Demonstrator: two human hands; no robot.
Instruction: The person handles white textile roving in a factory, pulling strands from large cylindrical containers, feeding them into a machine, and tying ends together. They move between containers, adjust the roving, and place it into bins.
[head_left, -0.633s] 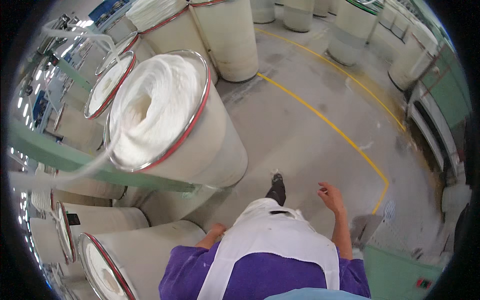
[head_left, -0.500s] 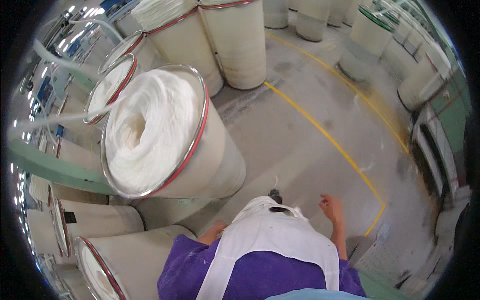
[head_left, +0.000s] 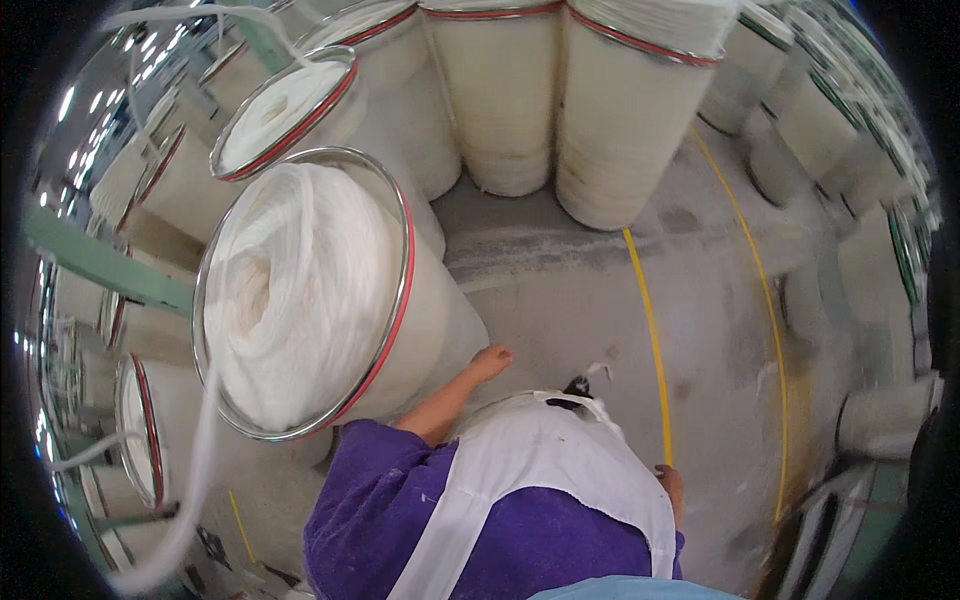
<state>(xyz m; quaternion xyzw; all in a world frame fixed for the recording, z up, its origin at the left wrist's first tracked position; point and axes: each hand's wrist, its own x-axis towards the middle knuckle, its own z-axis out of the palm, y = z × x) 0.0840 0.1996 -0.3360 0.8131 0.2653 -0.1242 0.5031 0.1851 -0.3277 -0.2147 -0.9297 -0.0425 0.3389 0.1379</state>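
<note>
The left hand (head_left: 492, 362), fingers loosely bent, lies in view against the lower edge of a large pale can (head_left: 440, 320); whether it touches the wall, or is fully closed, cannot be told. The can stands to the left of this hand, its mouth ringed by a metal and red rim (head_left: 399, 300) and filled with coiled white fibre (head_left: 330, 270). A white strand (head_left: 204, 440) hangs farther left. The right hand (head_left: 671, 484), partly hidden by the apron (head_left: 560, 460), is well apart from the can; its grip cannot be told. Ahead of it runs a yellow floor line (head_left: 647, 320); two pale cans (head_left: 505, 110) stand beyond the left hand.
</note>
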